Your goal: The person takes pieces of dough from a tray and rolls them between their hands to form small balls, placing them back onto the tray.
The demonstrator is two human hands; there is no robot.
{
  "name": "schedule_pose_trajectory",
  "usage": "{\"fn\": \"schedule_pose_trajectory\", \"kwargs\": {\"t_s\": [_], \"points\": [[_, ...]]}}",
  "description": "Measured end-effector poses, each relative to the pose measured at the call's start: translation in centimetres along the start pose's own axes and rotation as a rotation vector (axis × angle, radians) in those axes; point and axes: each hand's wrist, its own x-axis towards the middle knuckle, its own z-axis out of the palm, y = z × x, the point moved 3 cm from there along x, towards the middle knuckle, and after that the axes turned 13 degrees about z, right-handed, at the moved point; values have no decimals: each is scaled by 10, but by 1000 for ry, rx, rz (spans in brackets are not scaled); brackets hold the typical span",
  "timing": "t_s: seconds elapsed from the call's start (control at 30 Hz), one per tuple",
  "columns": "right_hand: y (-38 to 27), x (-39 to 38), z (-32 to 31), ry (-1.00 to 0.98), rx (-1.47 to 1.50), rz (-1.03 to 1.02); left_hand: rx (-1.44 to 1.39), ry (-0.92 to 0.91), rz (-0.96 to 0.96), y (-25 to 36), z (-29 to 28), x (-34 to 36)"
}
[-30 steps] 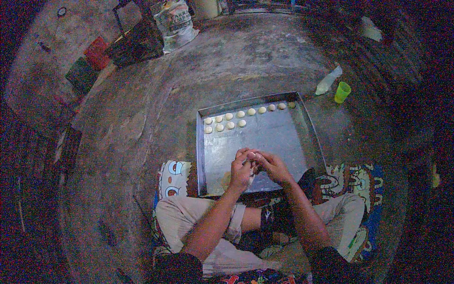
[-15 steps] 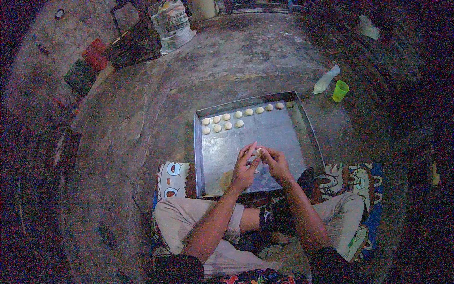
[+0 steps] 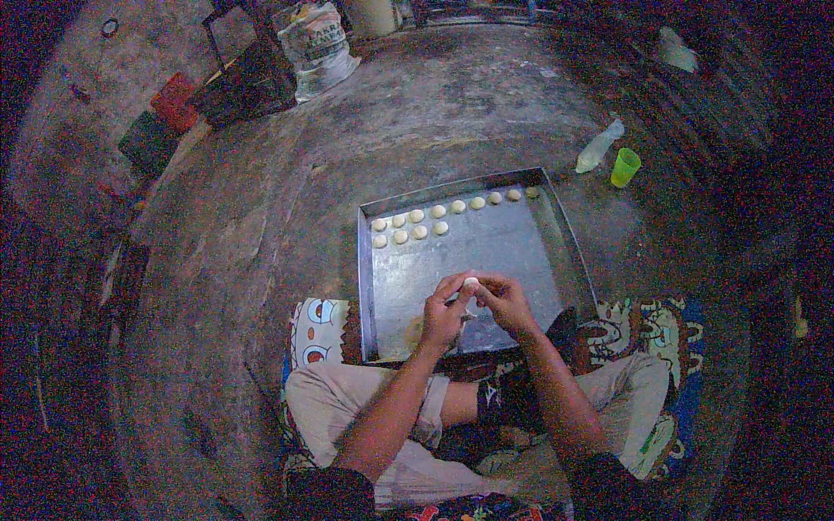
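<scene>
Over the near half of a shallow metal tray [image 3: 512,256], a small whitish dough ball [image 3: 471,283] sits between the fingertips of both my hands. My left hand [image 3: 445,317] is closed on it from the left, while my right hand [image 3: 506,304] pinches it from the right. Along the tray's far side lie pale round dough balls [image 3: 439,210] in one long row, with a shorter row of several [image 3: 420,233] in front at the left. A yellowish-brown patch [image 3: 413,332] shows beside my left wrist, partly hidden; its kind is unclear.
Beyond the tray's far right corner are a green cup [image 3: 625,168] and a pale plastic bag [image 3: 599,146] on the floor. A white printed sack [image 3: 314,48] stands at the far left, near red [image 3: 175,102] and green [image 3: 148,141] box-like things. My crossed legs rest on a patterned mat [image 3: 317,334].
My fingers have shifted around the dough ball, which now shows more plainly at the fingertips. The left fingers, stretched forward before, are now curled in. The rows in the tray are unchanged.
</scene>
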Motion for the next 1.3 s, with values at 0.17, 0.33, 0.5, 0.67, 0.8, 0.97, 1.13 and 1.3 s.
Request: {"fn": "schedule_pose_trajectory", "kwargs": {"t_s": [0.17, 0.33, 0.5, 0.67, 0.8, 0.97, 1.13, 1.3], "points": [[18, 9, 1, -50, -31, -51, -198, 115, -42, -9, -11, 2], [-8, -12, 16, 18, -114, -164, -330, 135, -159, -12, -9, -3], [-2, -10, 5, 137, -253, -66, -131, -20, -26, -10, 3, -2], [-2, -8, -3, 134, -255, -61, -109, -91, 2, -3, 5, -4], [18, 6, 4, -41, 152, -187, -435, -42, -140, 0, -1, 1], [-6, -6, 13, 49, -123, -200, -384, -10, -140, -15, -7, 1], [-20, -17, 6, 156, -259, -113, -192, -67, -27, -8, 1, 1], [5, -1, 2, 30, 150, -68, -417, -44, -129, -2, -1, 0]]}}
